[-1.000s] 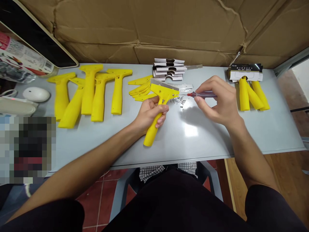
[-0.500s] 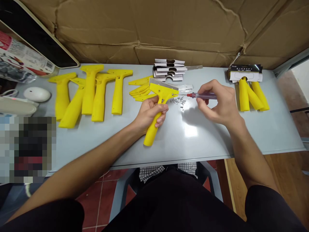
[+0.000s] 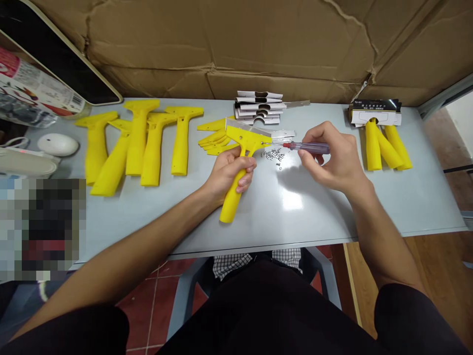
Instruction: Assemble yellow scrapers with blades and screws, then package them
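My left hand [image 3: 231, 172] is wrapped round the handle of a yellow scraper [image 3: 229, 203], its head tilted up with a metal blade [image 3: 247, 127] along the top edge. Between the fingertips of my right hand [image 3: 334, 158] is a screwdriver [image 3: 312, 147] with a clear purplish handle and a red collar. Its tip meets the right end of the scraper head, by a screw. Below the shaft lies a small heap of screws and nuts [image 3: 274, 155]. Loose blades [image 3: 284, 134] rest just behind it, and yellow cover pieces [image 3: 214, 138] lie left of the scraper head.
Several yellow scraper handles [image 3: 181, 143] lie on the left of the grey table [image 3: 281, 222]. Folded cards [image 3: 258, 106] are stacked at the back. On the right, yellow handles [image 3: 374, 148] stick out from black-and-white packaging [image 3: 377, 116]. A white mouse [image 3: 58, 144] sits far left.
The scraper in my left hand has shifted slightly to the left. The screwdriver in my right hand has moved a little left along with it.
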A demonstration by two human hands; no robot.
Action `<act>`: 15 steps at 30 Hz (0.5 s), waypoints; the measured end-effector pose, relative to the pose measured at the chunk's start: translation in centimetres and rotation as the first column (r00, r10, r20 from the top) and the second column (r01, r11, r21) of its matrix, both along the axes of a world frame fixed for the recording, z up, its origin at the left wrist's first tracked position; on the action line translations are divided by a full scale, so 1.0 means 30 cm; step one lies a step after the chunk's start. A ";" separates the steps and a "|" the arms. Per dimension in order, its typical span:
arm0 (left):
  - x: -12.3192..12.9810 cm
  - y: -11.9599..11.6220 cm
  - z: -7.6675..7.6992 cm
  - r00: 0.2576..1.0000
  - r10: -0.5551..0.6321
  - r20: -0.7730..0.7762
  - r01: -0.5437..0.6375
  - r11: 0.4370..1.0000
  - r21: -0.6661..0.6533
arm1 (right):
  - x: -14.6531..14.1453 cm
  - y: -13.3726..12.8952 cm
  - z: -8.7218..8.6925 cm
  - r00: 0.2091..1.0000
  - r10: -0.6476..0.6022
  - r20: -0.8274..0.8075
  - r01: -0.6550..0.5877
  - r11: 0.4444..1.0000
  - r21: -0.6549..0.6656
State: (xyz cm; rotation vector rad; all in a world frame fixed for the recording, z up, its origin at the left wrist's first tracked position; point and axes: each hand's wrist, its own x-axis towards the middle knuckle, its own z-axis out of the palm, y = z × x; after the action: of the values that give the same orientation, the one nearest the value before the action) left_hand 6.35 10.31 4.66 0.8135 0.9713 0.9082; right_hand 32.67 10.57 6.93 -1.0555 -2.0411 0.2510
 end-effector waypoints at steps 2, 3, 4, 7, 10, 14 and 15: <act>0.002 -0.002 0.002 1.000 -0.004 -0.002 0.004 1.000 -0.001 | 0.003 0.006 -0.002 0.998 -0.059 0.008 0.058 0.998 0.038; 0.003 -0.003 0.003 1.000 -0.007 -0.004 0.007 1.000 -0.004 | 0.005 0.009 -0.002 0.996 -0.089 0.015 0.088 0.995 0.054; 0.004 -0.005 0.005 1.000 -0.014 -0.006 0.014 1.000 -0.007 | 0.007 0.011 -0.002 0.993 -0.116 0.023 0.114 0.991 0.069; 0.006 -0.010 0.010 0.999 -0.033 -0.004 0.033 0.999 -0.008 | 0.009 0.012 0.006 0.990 -0.138 0.039 0.136 0.988 0.070; 0.006 -0.012 0.014 0.999 -0.035 -0.012 0.035 0.999 -0.006 | 0.006 0.004 0.019 0.998 -0.065 0.008 0.064 0.997 0.039; 0.006 -0.012 0.016 0.998 -0.046 -0.032 0.046 0.999 0.003 | -0.004 -0.006 0.028 0.999 0.022 -0.050 -0.020 0.999 0.032; 0.006 -0.011 0.016 0.998 -0.048 -0.032 0.048 0.999 0.004 | -0.006 -0.006 0.027 0.999 0.019 -0.047 -0.017 0.999 0.041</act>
State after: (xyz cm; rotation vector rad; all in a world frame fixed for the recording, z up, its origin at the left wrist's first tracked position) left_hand 6.52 9.97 5.14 0.8539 0.9744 0.8588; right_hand 32.50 10.40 7.76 -0.9973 -2.0062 0.2406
